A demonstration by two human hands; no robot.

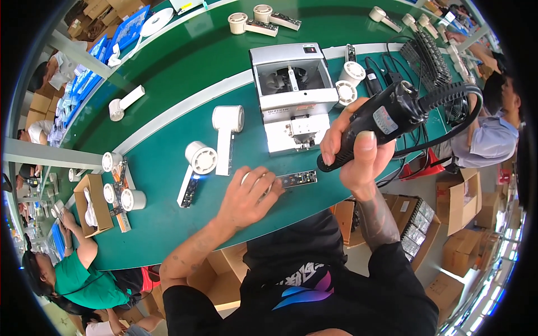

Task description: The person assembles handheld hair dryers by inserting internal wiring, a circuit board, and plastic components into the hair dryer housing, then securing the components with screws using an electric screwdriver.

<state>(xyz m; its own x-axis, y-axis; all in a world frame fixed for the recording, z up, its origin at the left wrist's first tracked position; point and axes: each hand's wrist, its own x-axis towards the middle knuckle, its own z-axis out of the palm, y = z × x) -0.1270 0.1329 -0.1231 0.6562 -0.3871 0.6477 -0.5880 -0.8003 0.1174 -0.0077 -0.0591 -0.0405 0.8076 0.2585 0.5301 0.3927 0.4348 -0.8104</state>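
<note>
My right hand [364,148] is wrapped round a black electric screwdriver [384,120], held above the bench with its thick cable curving off to the right. My left hand [249,196] rests low over the bench, its fingers closed round the white round head of a handheld fan, which they mostly hide. The fan's open handle with its circuit board [300,178] sticks out to the right of the fingers. Beyond my hands stands a silver screw feeder [294,103]. Two more white handheld fans, a nearer one [200,158] and a farther one [227,120], lie left of it.
Several fans lie at the left beside an open cardboard box [92,204]. White round fan heads [352,73] and black cables sit right of the feeder. A conveyor [174,73] carries more fans. One co-worker in green [95,280] is at left, another [493,137] at right.
</note>
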